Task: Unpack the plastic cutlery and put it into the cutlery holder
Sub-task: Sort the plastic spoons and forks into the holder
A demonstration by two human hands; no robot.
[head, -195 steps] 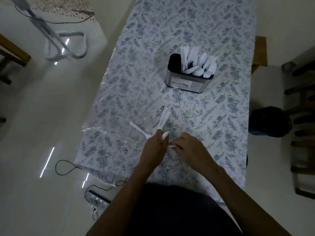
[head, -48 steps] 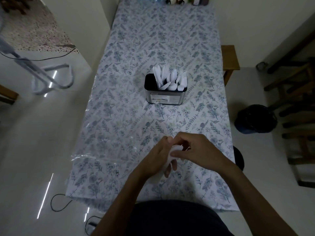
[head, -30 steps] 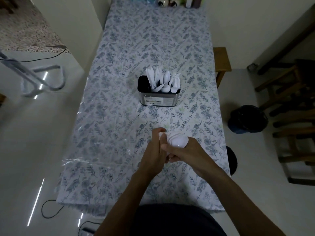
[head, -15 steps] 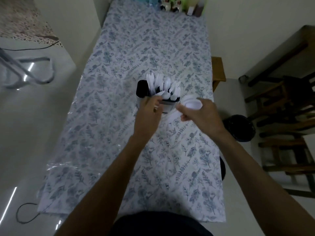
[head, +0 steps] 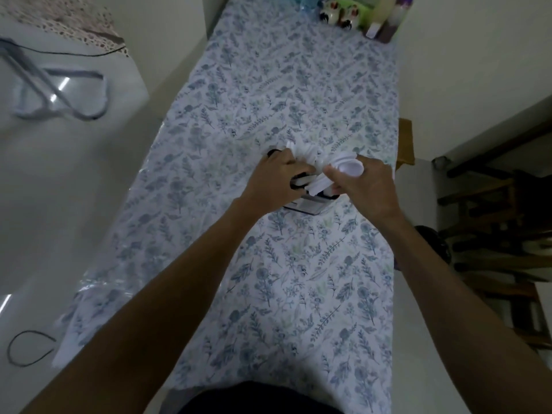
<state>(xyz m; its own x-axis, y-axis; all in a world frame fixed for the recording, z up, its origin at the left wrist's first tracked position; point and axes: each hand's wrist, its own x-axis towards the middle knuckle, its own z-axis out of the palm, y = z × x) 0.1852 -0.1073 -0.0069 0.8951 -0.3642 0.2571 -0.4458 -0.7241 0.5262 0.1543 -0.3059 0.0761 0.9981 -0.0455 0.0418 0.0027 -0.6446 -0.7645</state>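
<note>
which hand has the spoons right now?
The right hand. It grips a bunch of white plastic spoons over the cutlery holder; the left hand rests on the holder's top and carries no loose cutlery.

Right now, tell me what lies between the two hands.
In the head view, between the left hand and the right hand lie the white spoons the right hand grips, angled into the cutlery holder, with cutlery already standing behind.
</note>
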